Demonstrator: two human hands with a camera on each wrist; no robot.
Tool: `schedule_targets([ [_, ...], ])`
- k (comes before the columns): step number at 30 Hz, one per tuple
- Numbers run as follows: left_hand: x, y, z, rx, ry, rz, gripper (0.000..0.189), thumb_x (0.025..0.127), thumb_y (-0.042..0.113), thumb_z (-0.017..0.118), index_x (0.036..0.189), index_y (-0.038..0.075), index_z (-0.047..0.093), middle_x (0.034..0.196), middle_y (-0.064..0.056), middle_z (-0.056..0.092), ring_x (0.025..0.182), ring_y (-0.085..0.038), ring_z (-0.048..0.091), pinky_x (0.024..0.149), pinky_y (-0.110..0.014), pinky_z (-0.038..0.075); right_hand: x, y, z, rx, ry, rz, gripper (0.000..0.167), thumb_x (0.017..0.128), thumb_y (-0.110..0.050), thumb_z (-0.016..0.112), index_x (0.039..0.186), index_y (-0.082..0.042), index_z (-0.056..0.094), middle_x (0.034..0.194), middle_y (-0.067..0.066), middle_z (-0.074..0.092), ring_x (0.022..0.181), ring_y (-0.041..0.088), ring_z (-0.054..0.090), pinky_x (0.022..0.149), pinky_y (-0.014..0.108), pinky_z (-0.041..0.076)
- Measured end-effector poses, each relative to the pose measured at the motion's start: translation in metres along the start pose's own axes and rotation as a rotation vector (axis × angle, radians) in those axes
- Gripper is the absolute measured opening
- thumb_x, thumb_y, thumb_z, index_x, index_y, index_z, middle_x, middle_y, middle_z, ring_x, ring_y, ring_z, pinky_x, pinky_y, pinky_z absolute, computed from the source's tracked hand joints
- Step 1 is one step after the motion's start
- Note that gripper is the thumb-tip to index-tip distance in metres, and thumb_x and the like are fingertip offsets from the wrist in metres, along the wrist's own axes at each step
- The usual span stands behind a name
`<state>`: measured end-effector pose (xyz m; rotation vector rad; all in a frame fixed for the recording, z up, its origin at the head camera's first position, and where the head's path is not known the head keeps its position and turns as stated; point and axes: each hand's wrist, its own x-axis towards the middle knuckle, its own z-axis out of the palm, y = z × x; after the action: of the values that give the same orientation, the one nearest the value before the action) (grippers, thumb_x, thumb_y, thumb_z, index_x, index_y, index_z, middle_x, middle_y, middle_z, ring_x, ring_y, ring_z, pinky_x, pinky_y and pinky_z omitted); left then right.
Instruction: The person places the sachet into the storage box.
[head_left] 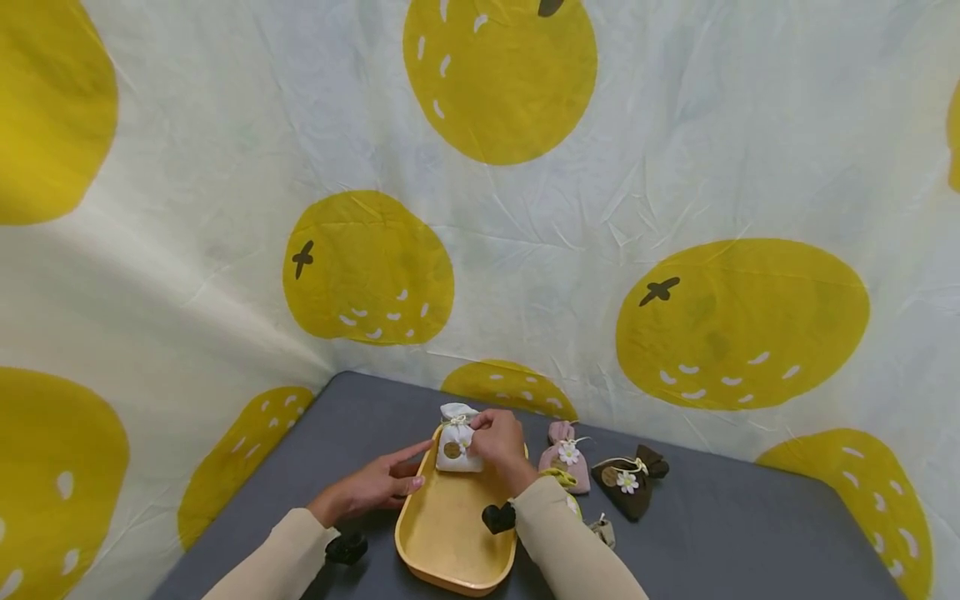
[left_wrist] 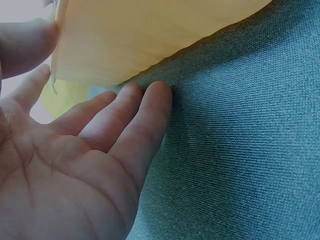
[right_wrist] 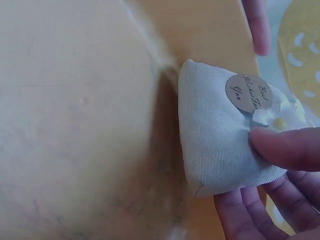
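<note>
I saw the right hand (head_left: pixel 501 443) pinching the white bag (head_left: pixel 456 440) at the twelve o'clock end of the tray (head_left: pixel 450 529). The left hand (head_left: pixel 375 483), fingers loosely spread, touched its ten o'clock side. A pink bag (head_left: pixel 551 458) lay toward two, a brown bag (head_left: pixel 636 502) nearer three.

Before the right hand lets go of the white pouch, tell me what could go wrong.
Released by the right hand, the white pouch, at the far end of the tray, might tip over. In the head view, the right sleeve overlaps the grayish pouch, so drawing back could brush it.
</note>
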<state>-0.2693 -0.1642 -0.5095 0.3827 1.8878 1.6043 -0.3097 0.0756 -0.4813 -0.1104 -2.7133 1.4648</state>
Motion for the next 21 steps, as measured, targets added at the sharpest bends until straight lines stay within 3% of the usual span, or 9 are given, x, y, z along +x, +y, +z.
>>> schedule_targets([
  [6, 0.001, -0.004, 0.003, -0.011, 0.003, -0.002, 0.073, 0.109, 0.022, 0.055, 0.169, 0.017, 0.015, 0.168, -0.033, 0.024, 0.146, -0.045, 0.048, 0.108, -0.055, 0.053, -0.004, 0.004, 0.003, -0.013, -0.02, -0.007, 0.022, 0.068, 0.005, 0.075, 0.084, -0.01, 0.072, 0.076, 0.003, 0.065, 0.071, 0.018, 0.058, 0.06, 0.026, 0.05],
  [12, 0.0, -0.006, 0.004, 0.002, 0.007, 0.0, 0.074, 0.109, 0.024, 0.056, 0.169, 0.017, 0.015, 0.167, -0.034, 0.025, 0.146, -0.046, 0.048, 0.108, -0.056, 0.052, -0.005, 0.005, 0.0, -0.154, -0.104, -0.03, 0.02, 0.077, -0.001, 0.074, 0.095, -0.009, 0.077, 0.091, 0.006, 0.072, 0.081, 0.02, 0.061, 0.069, 0.032, 0.056],
  [14, -0.001, -0.006, 0.004, 0.0, 0.009, 0.003, 0.074, 0.109, 0.023, 0.056, 0.169, 0.017, 0.014, 0.167, -0.034, 0.024, 0.146, -0.046, 0.048, 0.108, -0.056, 0.052, -0.004, 0.004, -0.006, -0.17, -0.117, -0.06, 0.014, 0.076, 0.0, 0.073, 0.087, -0.008, 0.077, 0.085, 0.004, 0.071, 0.075, 0.02, 0.058, 0.063, 0.032, 0.052],
  [19, -0.001, -0.007, 0.001, -0.008, 0.002, 0.025, 0.076, 0.109, 0.022, 0.057, 0.17, 0.017, 0.012, 0.168, -0.034, 0.022, 0.145, -0.044, 0.049, 0.108, -0.053, 0.053, -0.003, -0.004, -0.037, -0.056, -0.131, -0.091, 0.017, 0.077, 0.004, 0.071, 0.092, 0.0, 0.078, 0.089, 0.011, 0.072, 0.072, 0.021, 0.058, 0.062, 0.032, 0.051],
  [21, -0.001, -0.007, -0.001, -0.004, 0.002, 0.034, 0.076, 0.108, 0.022, 0.057, 0.17, 0.017, 0.012, 0.168, -0.034, 0.023, 0.145, -0.044, 0.05, 0.108, -0.053, 0.053, -0.002, -0.006, -0.053, 0.002, -0.122, -0.072, 0.025, 0.079, 0.004, 0.071, 0.104, 0.003, 0.077, 0.1, 0.016, 0.075, 0.078, 0.023, 0.065, 0.069, 0.035, 0.058],
])
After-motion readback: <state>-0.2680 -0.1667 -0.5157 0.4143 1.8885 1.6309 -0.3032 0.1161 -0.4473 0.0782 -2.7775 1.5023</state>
